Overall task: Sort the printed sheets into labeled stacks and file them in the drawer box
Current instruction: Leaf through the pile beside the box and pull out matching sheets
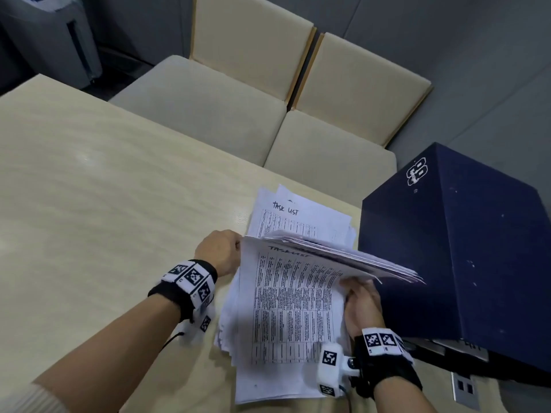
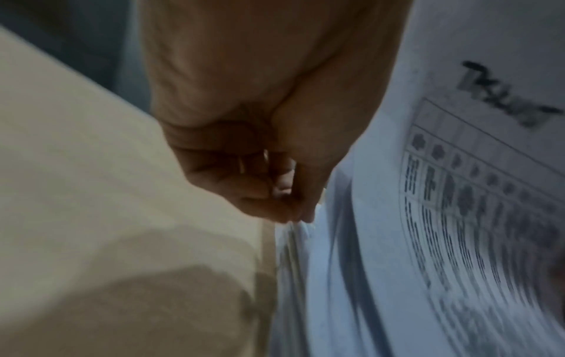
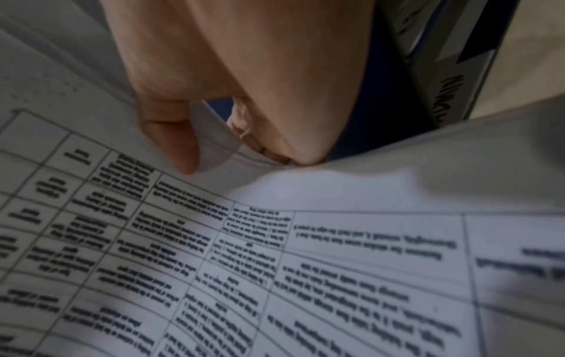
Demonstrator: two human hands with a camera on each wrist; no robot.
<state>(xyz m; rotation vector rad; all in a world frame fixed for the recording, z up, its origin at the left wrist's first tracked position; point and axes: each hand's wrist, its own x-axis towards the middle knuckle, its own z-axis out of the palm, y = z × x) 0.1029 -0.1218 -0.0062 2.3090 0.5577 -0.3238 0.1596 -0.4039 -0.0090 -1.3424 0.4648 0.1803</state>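
Printed "Task List" sheets lie in two piles on the beige table (image 1: 104,204): a far pile (image 1: 301,217) and a near pile (image 1: 283,329). Above the near pile, a thick bundle of sheets (image 1: 343,257) is lifted at an angle. My left hand (image 1: 222,250) grips the bundle's left edge, its fingers (image 2: 275,193) curled at the paper (image 2: 428,229). My right hand (image 1: 362,299) pinches the right edge of the sheets (image 3: 305,265) between thumb (image 3: 180,145) and fingers. The dark blue drawer box (image 1: 462,248) stands just right of the piles.
Two beige chairs (image 1: 208,99) (image 1: 343,138) stand behind the table's far edge. A grey unit (image 1: 59,34) is at the top left. A labeled drawer front (image 3: 452,91) shows at the box's base, and a socket plate (image 1: 463,389) sits near it.
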